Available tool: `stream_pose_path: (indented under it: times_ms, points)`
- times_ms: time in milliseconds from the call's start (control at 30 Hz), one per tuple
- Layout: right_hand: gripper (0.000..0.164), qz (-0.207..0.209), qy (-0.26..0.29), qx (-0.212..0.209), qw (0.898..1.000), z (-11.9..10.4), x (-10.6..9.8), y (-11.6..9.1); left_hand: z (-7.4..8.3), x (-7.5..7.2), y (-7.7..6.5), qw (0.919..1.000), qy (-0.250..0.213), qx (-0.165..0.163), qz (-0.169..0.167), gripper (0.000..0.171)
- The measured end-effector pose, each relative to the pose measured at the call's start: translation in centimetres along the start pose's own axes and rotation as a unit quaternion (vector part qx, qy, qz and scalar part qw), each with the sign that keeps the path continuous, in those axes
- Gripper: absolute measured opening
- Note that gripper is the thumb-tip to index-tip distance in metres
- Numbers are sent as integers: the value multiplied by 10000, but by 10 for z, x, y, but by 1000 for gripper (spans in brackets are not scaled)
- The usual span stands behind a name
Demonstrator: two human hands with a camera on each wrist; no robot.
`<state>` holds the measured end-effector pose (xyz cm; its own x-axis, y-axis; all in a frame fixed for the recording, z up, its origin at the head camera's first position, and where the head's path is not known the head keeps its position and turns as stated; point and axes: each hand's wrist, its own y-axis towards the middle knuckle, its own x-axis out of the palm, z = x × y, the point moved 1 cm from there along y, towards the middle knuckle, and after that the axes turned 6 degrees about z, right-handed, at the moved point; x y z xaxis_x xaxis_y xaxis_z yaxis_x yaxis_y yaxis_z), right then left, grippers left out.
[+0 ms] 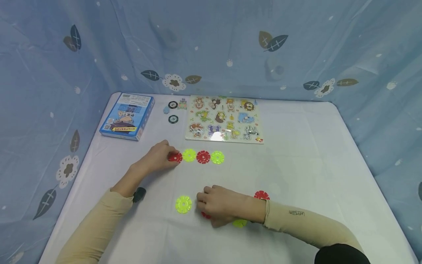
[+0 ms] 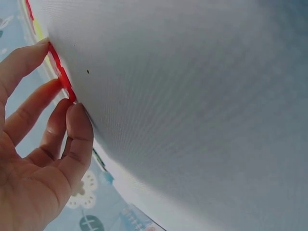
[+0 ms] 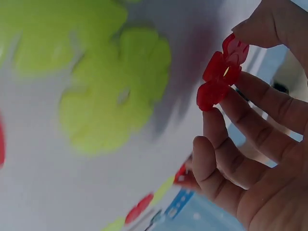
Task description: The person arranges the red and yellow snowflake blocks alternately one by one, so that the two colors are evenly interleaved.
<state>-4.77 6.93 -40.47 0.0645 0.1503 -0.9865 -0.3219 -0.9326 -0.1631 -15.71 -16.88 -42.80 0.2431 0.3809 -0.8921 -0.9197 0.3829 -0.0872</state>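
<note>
A row of toothed plastic snowflake discs lies across the middle of the white table: red, yellow-green (image 1: pixel 189 155), red (image 1: pixel 203 157) and yellow-green (image 1: pixel 217 157). My left hand (image 1: pixel 161 156) pinches the row's leftmost red disc (image 2: pixel 61 72) by its edges, between thumb and fingertips. Nearer to me, my right hand (image 1: pixel 221 203) holds another red disc (image 3: pixel 219 77) between thumb and fingers, tilted above the table in the right wrist view. Around this hand lie a yellow-green disc (image 1: pixel 183 204) to its left, one partly hidden under the wrist (image 1: pixel 239 223), and a red disc (image 1: pixel 262 195) behind the forearm.
An animal puzzle board (image 1: pixel 224 119) lies at the back middle. Left of it are two black round pieces (image 1: pixel 173 119) and small coloured shapes (image 1: pixel 182 104). A blue box (image 1: pixel 128 116) sits at the back left. Patterned blue cloth (image 1: pixel 211 47) hangs around the table (image 1: pixel 306 154).
</note>
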Motion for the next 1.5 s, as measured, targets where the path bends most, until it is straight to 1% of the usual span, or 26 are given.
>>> stream_pose_path:
  times_ms: [133, 267, 400, 467, 567, 700, 767, 867, 1000, 1167, 1500]
  points:
    - [46, 56, 281, 374, 9989, 16, -6, -9, 0, -1, 1, 10000, 26, 34, 11, 45]
    - [47, 107, 661, 848, 9941, 38, -9, -20, 0, -2, 2, 10000, 0, 31, -9, 45]
    - [49, 313, 1119, 1437, 9828, 66, -9, -30, 1, -3, 3, 10000, -26, -5, -31, 45]
    - [45, 479, 1264, 1701, 9761, 81, -8, -34, 1, -4, 3, 10000, -36, -25, -38, 45]
    - [41, 619, 1421, 2083, 9657, 101, -5, -37, 2, -4, 3, 10000, -41, -27, -38, 45]
    - [42, 631, 1573, 2485, 9537, 122, 0, -37, 1, -3, 3, 10000, -25, -31, -31, 44]
    - [43, 594, 1614, 2617, 9497, 130, 2, -36, 0, -2, 3, 10000, -16, -35, -33, 45]
    - [43, 536, 1672, 2739, 9456, 138, 5, -36, 0, -1, 3, 10000, -16, -21, -35, 45]
    - [41, 495, 1718, 2793, 9434, 146, 10, -35, 0, -1, 3, 10000, -28, -26, -12, 45]
    - [41, 482, 1809, 2784, 9420, 150, 13, -35, 1, -2, 2, 10000, -63, 14, 5, 45]
    - [40, 488, 1788, 2638, 9466, 150, 16, -34, 0, 0, 0, 10000, -41, -48, -6, 46]
